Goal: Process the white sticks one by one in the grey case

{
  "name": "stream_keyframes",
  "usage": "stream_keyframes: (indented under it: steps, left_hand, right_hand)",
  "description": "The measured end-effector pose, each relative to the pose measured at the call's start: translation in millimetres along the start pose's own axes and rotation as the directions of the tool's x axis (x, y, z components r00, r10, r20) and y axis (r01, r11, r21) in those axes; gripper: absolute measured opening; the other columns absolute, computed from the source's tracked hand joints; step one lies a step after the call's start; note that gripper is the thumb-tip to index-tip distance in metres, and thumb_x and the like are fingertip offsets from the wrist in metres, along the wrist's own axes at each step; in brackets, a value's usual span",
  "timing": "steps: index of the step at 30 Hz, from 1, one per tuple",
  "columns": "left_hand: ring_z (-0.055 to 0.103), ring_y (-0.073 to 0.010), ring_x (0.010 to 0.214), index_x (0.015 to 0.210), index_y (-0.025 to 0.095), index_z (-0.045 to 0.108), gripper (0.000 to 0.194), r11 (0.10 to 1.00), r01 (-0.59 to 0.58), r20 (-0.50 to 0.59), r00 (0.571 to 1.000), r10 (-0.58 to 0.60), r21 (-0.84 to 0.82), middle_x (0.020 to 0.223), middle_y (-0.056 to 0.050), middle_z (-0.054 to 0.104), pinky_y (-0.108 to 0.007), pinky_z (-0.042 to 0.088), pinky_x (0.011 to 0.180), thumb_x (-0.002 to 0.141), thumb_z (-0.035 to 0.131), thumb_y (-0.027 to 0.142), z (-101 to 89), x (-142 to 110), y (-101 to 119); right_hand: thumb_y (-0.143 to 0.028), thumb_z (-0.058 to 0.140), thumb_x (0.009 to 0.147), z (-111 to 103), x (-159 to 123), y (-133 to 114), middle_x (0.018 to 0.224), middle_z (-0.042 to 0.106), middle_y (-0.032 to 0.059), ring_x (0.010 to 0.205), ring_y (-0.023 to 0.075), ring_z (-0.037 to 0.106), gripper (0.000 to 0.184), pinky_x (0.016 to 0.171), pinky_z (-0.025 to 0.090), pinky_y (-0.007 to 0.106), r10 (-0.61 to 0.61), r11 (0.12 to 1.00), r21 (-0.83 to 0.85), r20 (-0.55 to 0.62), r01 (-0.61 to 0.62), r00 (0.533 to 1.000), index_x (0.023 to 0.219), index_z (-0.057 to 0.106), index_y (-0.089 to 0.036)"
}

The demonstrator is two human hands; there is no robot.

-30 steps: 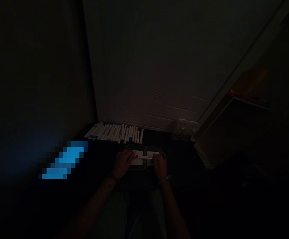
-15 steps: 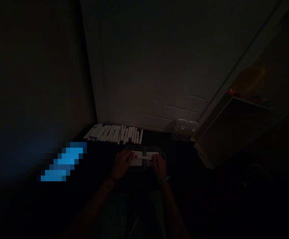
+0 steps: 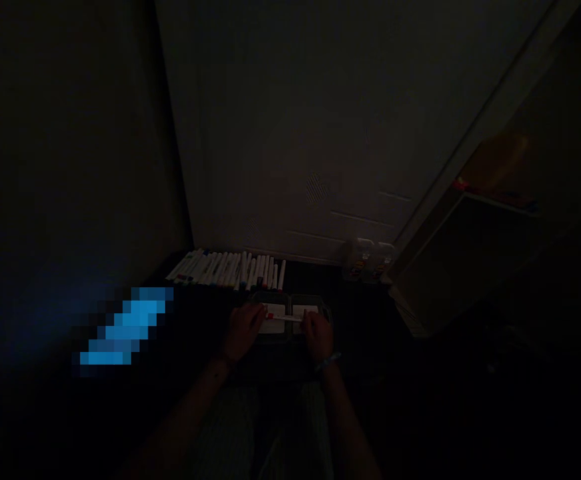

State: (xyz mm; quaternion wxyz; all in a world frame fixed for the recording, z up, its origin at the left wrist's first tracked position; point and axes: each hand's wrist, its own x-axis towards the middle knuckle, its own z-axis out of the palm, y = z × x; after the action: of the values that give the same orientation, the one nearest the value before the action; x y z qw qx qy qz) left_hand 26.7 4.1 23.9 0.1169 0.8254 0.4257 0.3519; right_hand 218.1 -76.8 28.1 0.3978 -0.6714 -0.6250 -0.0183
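Note:
The scene is very dark. A white marker [image 3: 285, 318] with a red band near its left end lies level between my two hands. My left hand [image 3: 245, 327] is closed on its red end, and my right hand [image 3: 318, 331] pinches the other end. Just beneath the marker is an open clear plastic case [image 3: 289, 339] in two halves, with a white insert [image 3: 273, 327] in the left half and another in the right. Behind the case, a row of white markers [image 3: 225, 268] with caps of various colours lies side by side.
Two clear plastic packages [image 3: 365, 260] stand against the pale wall panel [image 3: 290, 133] at the back right. A blurred-out bright blue patch [image 3: 125, 327] is at the left. A box-like shelf [image 3: 450, 267] with a yellowish thing [image 3: 495, 160] on top rises at the right.
Both hands keep their hold on the marker, with hardly any movement. The whole view has shifted slightly and looks a bit darker.

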Motion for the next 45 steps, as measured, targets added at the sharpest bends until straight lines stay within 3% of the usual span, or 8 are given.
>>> stream_keyframes:
  steps: [12,24,32,45]
  left_hand:
    - [0.052,-0.0166,0.092,0.092,0.021,0.057,0.028,0.999,0.023,-0.01,1.0,-0.023,-0.028,0.096,-0.003,0.062,-0.03,0.034,0.079,0.086,0.034,0.035,-5.7,1.1,7.7]
    - [0.05,-0.0177,0.091,0.09,0.023,0.057,0.026,0.997,0.033,-0.007,0.999,-0.034,-0.069,0.095,-0.001,0.062,-0.032,0.031,0.079,0.086,0.035,0.035,-8.8,1.1,10.9]
    - [0.05,-0.0181,0.093,0.095,0.023,0.056,0.025,0.995,0.049,-0.026,0.998,-0.052,-0.089,0.095,-0.001,0.061,-0.032,0.031,0.081,0.085,0.037,0.036,-7.2,-0.1,10.0]
    - [0.05,-0.0183,0.093,0.091,0.023,0.057,0.025,0.996,0.051,-0.055,0.997,-0.056,-0.075,0.094,-0.002,0.062,-0.033,0.031,0.082,0.085,0.036,0.034,-11.8,0.0,16.0]
  right_hand:
    - [-0.031,0.03,0.091,4.1,-0.3,4.9,0.077,0.059,0.0033,0.071,0.0118,0.053,0.03,0.065,0.036,0.02,0.012,0.998,0.058,0.008,-0.013,1.0,0.081,0.055,-0.018]
    - [-0.031,0.032,0.09,0.2,0.2,0.9,0.077,0.06,0.0026,0.071,0.0123,0.054,0.027,0.065,0.037,0.021,0.029,0.991,0.134,0.006,-0.03,1.0,0.087,0.056,-0.019]
    - [-0.029,0.034,0.089,-4.7,-0.5,-4.7,0.089,0.06,0.0037,0.08,0.0132,0.054,0.024,0.072,0.039,0.023,0.037,0.971,0.236,-0.029,-0.029,0.999,0.096,0.054,-0.02]
    - [-0.028,0.036,0.088,-7.3,0.2,-7.6,0.094,0.059,0.0036,0.082,0.0131,0.054,0.022,0.073,0.041,0.024,0.002,0.97,0.242,-0.038,0.007,0.999,0.099,0.054,-0.02]
